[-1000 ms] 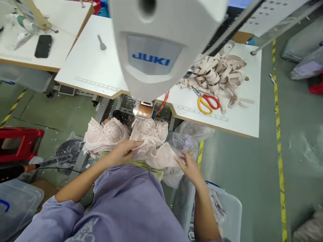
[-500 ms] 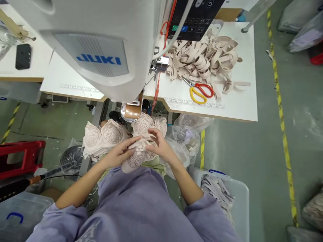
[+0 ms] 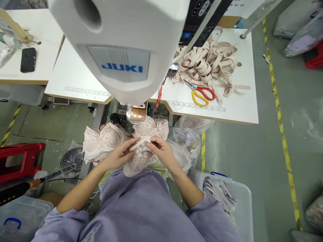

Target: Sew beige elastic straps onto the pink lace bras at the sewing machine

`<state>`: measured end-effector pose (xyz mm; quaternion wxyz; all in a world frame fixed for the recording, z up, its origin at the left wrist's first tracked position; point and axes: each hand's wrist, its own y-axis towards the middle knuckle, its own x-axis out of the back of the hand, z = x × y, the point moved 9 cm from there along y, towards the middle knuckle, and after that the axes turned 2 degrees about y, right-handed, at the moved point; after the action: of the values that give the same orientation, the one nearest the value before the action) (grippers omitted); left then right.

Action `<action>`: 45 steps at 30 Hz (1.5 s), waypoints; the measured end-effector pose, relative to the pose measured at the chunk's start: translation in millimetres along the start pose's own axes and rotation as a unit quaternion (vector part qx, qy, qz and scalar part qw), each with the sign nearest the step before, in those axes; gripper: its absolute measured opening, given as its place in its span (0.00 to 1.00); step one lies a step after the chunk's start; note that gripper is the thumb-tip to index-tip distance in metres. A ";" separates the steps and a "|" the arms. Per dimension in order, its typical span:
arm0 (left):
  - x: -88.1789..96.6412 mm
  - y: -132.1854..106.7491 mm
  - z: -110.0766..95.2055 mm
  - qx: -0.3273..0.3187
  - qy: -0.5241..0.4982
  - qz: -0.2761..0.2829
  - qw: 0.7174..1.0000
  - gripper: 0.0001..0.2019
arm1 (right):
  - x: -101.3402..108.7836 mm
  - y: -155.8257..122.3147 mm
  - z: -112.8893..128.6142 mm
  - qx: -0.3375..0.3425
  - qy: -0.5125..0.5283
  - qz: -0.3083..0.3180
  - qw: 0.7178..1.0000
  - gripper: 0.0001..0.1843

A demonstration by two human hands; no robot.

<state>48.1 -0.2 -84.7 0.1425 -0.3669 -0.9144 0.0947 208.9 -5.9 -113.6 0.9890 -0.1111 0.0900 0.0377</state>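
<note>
A pale pink lace bra (image 3: 138, 160) lies over my lap, just below the sewing machine's brown work arm (image 3: 137, 113). My left hand (image 3: 122, 153) grips its left edge, thumb and fingers closed on the fabric. On the other side, my right hand (image 3: 161, 150) pinches the bra's upper band between thumb and fingertips. More lace cups (image 3: 147, 126) sit just beyond my hands, under the machine. To the left rests a stack of similar lace bras (image 3: 104, 141).
The white JUKI sewing machine head (image 3: 121, 64) hangs over the work. Beige elastic strips (image 3: 204, 64) and red-and-yellow scissors (image 3: 200, 94) lie on the white table (image 3: 242, 111). A clear bin (image 3: 242, 201) stands at right; a red stool (image 3: 22, 158) is left.
My right hand's raised, spread fingers have come down and closed on the bra's band. My left hand keeps its hold. The view has shifted slightly.
</note>
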 end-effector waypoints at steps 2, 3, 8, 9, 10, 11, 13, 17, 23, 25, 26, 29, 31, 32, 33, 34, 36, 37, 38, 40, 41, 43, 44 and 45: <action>5.0 -0.1 1.2 0.018 0.043 -0.005 0.999 0.27 | -9.3 -0.9 10.7 0.024 -0.054 0.015 0.998 0.12; 5.6 0.1 2.1 0.026 0.056 -0.002 0.998 0.25 | -16.4 -1.2 15.6 0.039 -0.084 0.042 0.995 0.11; 5.9 5.3 12.3 0.043 0.073 0.006 0.996 0.25 | 7.7 41.7 44.4 0.106 -0.198 0.050 0.973 0.12; 9.6 6.3 14.4 0.042 0.068 -0.013 0.997 0.26 | 34.2 62.2 60.4 0.123 -0.197 -0.021 0.972 0.16; 11.8 6.7 16.1 0.041 0.061 -0.024 0.997 0.26 | 64.3 83.2 80.6 0.143 -0.188 -0.102 0.966 0.20; 12.7 6.6 17.4 0.040 0.055 -0.029 0.997 0.26 | 95.0 102.8 104.9 0.171 -0.178 -0.187 0.951 0.25; 10.1 5.0 19.4 0.043 0.047 -0.021 0.998 0.27 | 142.0 140.0 158.1 0.243 -0.176 -0.304 0.905 0.35; 3.4 1.0 22.8 0.059 0.034 -0.008 0.998 0.29 | 177.8 216.2 231.9 0.281 -0.198 -0.349 0.872 0.47; 5.0 -1.2 32.8 0.067 0.001 -0.024 0.997 0.30 | 161.7 255.3 243.4 0.286 -0.211 -0.335 0.873 0.55; 5.1 -1.5 36.2 0.072 -0.002 -0.030 0.997 0.29 | 159.9 253.2 235.9 0.268 -0.220 -0.361 0.865 0.54; 4.7 -1.5 37.3 0.075 -0.003 -0.034 0.997 0.29 | 159.7 252.1 232.8 0.257 -0.224 -0.372 0.863 0.53; 2.4 -0.9 37.4 0.079 0.000 -0.037 0.996 0.30 | 161.9 250.3 230.2 0.241 -0.209 -0.388 0.865 0.50; 0.2 -1.0 36.6 0.077 0.000 -0.033 0.996 0.30 | 163.9 252.1 232.9 0.246 -0.176 -0.376 0.876 0.44; -0.6 -1.5 36.9 0.077 -0.003 -0.032 0.996 0.30 | 165.1 253.7 234.3 0.245 -0.161 -0.369 0.882 0.41; -1.4 -2.3 37.9 0.078 -0.008 -0.032 0.996 0.30 | 166.7 255.2 235.4 0.242 -0.149 -0.366 0.886 0.38; -2.1 -3.3 39.5 0.079 -0.013 -0.032 0.996 0.30 | 168.3 256.3 236.2 0.237 -0.142 -0.366 0.889 0.37; -3.6 -5.3 43.5 0.078 -0.025 -0.032 0.996 0.30 | 170.9 257.6 236.8 0.227 -0.133 -0.373 0.890 0.37; -4.7 -6.0 45.6 0.077 -0.032 -0.031 0.996 0.30 | 171.5 258.1 236.3 0.223 -0.127 -0.376 0.891 0.37; -5.5 -6.5 47.8 0.075 -0.037 -0.032 0.996 0.30 | 171.7 258.6 235.7 0.221 -0.122 -0.377 0.891 0.37; -6.0 -6.7 52.6 0.076 -0.041 -0.037 0.996 0.29 | 172.0 259.4 234.0 0.217 -0.112 -0.379 0.893 0.36; -6.0 -6.5 55.0 0.079 -0.040 -0.040 0.995 0.29 | 172.4 259.9 233.3 0.216 -0.108 -0.380 0.893 0.37; -5.8 -5.7 58.8 0.084 -0.035 -0.043 0.995 0.30 | 173.5 261.4 232.1 0.214 -0.101 -0.380 0.894 0.37; -5.9 -5.2 59.8 0.085 -0.035 -0.042 0.995 0.30 | 174.1 262.3 231.8 0.214 -0.098 -0.379 0.895 0.37; -6.0 -4.8 60.1 0.085 -0.036 -0.041 0.995 0.30 | 174.7 263.3 231.7 0.215 -0.096 -0.378 0.896 0.37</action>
<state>29.3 -11.9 -141.1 0.1442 -0.3118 -0.9220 0.1787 394.7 312.2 19.9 0.9325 0.0826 -0.0484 -0.3484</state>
